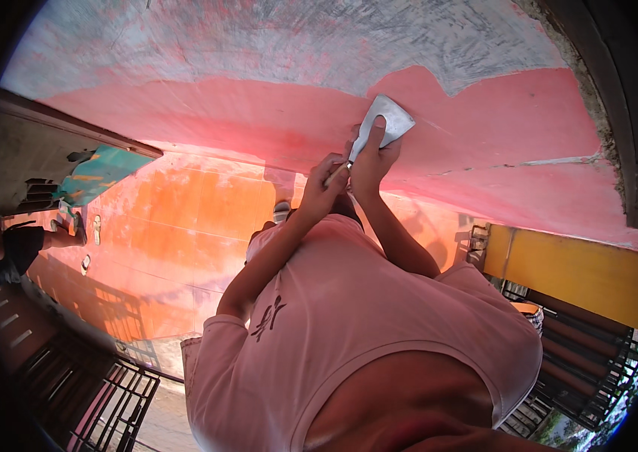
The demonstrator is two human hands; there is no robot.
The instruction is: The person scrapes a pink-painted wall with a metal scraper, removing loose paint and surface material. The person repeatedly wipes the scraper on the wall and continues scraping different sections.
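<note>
1. The right hand (373, 162) was clamped round the broad grey metal scraper blade (383, 123), one finger pressing its face.
2. The left hand (325, 183) was closed on the scraper's handle end.
3. The blade lay against the pink painted wall (484, 143), its long axis pointing up and right.

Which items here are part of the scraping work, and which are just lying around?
In use: scraper, held by left hand and right hand; pink wall, blade flat against it.
Idle: orange bucket, yellow beam, black railing.
</note>
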